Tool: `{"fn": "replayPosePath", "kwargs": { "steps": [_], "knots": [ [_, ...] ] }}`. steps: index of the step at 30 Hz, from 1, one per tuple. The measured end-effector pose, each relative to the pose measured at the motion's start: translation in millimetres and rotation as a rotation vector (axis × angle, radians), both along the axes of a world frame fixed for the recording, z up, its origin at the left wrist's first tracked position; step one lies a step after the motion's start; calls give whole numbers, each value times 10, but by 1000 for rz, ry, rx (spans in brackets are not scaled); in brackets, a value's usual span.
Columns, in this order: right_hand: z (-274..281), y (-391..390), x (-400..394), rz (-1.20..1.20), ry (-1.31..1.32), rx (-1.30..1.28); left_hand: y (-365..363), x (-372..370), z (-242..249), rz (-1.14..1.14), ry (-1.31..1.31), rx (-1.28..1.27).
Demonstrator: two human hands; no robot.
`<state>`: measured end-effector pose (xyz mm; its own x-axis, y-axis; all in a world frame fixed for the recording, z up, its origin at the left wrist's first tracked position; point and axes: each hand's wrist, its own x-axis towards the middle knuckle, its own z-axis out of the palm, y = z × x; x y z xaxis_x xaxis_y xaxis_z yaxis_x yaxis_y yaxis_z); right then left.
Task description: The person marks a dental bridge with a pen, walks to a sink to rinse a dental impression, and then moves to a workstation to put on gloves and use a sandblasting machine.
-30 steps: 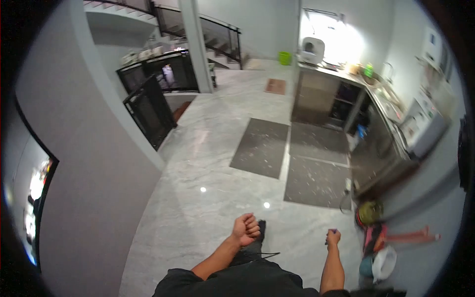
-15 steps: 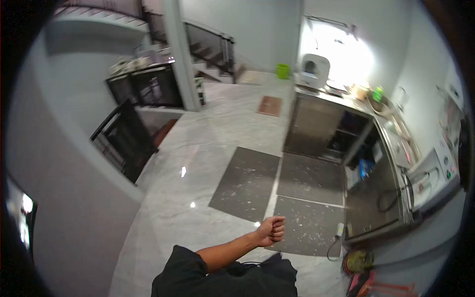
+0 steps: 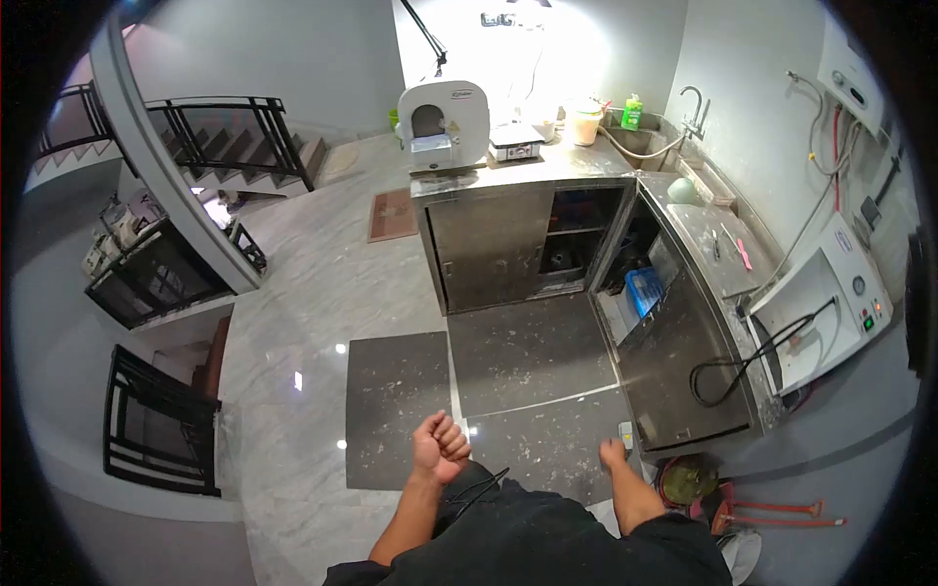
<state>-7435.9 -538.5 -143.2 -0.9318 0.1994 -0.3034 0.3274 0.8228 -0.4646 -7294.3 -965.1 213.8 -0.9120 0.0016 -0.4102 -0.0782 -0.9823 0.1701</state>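
My left hand (image 3: 440, 447) hangs in front of my dark shirt, over the grey floor mats (image 3: 401, 391). Its fingers are curled into a loose fist, and nothing shows in them. Lower right, my right hand (image 3: 613, 452) hangs by my side, seen from the back, its fingers mostly hidden. In the picture it lies beside a small pale box on a cable (image 3: 626, 436), apparently without touching it. Ahead stands an L-shaped metal counter (image 3: 489, 239) with sliding cabinet doors.
On the counter are a white machine (image 3: 464, 107), a scale (image 3: 515, 143), a cream tub (image 3: 585, 127) and a green bottle (image 3: 632, 113) by the sink (image 3: 645, 142). A white device with a black hose (image 3: 831, 293) sits right. Orange-handled tools (image 3: 782, 510) lie low right; railings (image 3: 161, 425) stand left.
My view has turned right toward the counter and sink. My left hand, still curled, appears further left in the picture. My right hand has come into view.
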Motion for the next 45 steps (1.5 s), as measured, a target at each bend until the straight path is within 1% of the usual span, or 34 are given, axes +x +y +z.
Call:
{"fn": "replayPosePath", "kwargs": {
  "steps": [1,2,3,4,5,6,7,10,12,13,14,16,17,18,20,21,22,23,24,25,26,27,29,30,32,35,36,37,40,45],
  "knots": [
    [-215,-155,-694,-47,-95,-264,-120,-220,-2,17,23,-9],
    [90,-458,-1186,-48,-68,-305,-226,-443,-18,33,46,-19],
    [-96,-705,-1686,-95,42,-417,-326,-664,-46,56,32,-4],
    [177,-973,-2015,-117,22,-605,-452,-877,-102,73,27,-3],
    [588,-1340,-2266,-142,2,-794,-585,-1083,-172,88,19,-2],
    [952,-1627,-2446,-153,15,-869,-704,-1297,-240,100,11,-4],
    [1150,-1888,-2600,-165,32,-944,-825,-1532,-298,81,28,22],
    [1121,-2433,-2978,-227,49,-851,-1206,-2310,-403,39,-46,80],
    [1164,-2606,-3220,-202,-188,-592,-1435,-2842,-380,-24,-62,75],
    [1205,-2649,-3339,-85,-146,-402,-1548,-3189,-330,-49,-58,64],
    [973,-2637,-3511,-174,-195,-569,-1635,-3543,-267,-82,-14,35],
    [1078,-2601,-3848,-212,-226,-652,-1782,-4102,-144,-164,29,-31],
    [1158,-2563,-4022,-206,-161,-772,-1823,-4383,-36,-202,55,-53],
    [1414,-2571,-4235,-219,-111,-775,-1862,-4651,56,-246,44,-91],
    [1732,-2564,-4730,-258,41,-852,-1928,-5130,134,-325,117,-147],
    [2029,-2568,-4988,-259,79,-822,-1921,-5337,151,-337,120,-149],
    [1701,-2453,-5391,-214,236,-833,-1904,-5537,158,-347,123,-151],
    [1804,-2413,-5728,-211,277,-853,-1877,-5724,148,-354,128,-153],
    [2121,-2442,-6014,-162,358,-762,-1828,-5885,126,-342,117,-133],
    [2215,-2425,-6367,-148,405,-671,-1771,-6029,100,-328,104,-115],
    [2049,-2330,-6790,-94,484,-604,-1722,-6162,66,-313,88,-98],
    [2338,-2358,-7041,-65,547,-502,-1646,-6319,-33,-299,109,-58],
    [2571,-2452,-7574,26,616,-359,-1591,-6536,-189,-220,49,-2],
    [2613,-2498,-7850,74,656,-270,-1558,-6650,-226,-172,4,6],
    [2567,-2435,-8430,198,717,-179,-1397,-6919,-217,-125,-29,19],
    [2476,-2480,-9080,356,673,-118,-1338,-7255,-204,-45,-42,9],
    [2479,-2531,-9238,396,658,-94,-1342,-7383,-191,-22,-43,-1],
    [2484,-2547,-9365,440,588,-96,-1330,-7500,-176,1,-55,14],
    [2477,-2577,-9573,534,558,-30,-1256,-7790,-133,30,-46,5],
    [2427,-2540,-9673,518,539,-37,-1190,-8005,-216,-40,-18,10]
  ]
}}
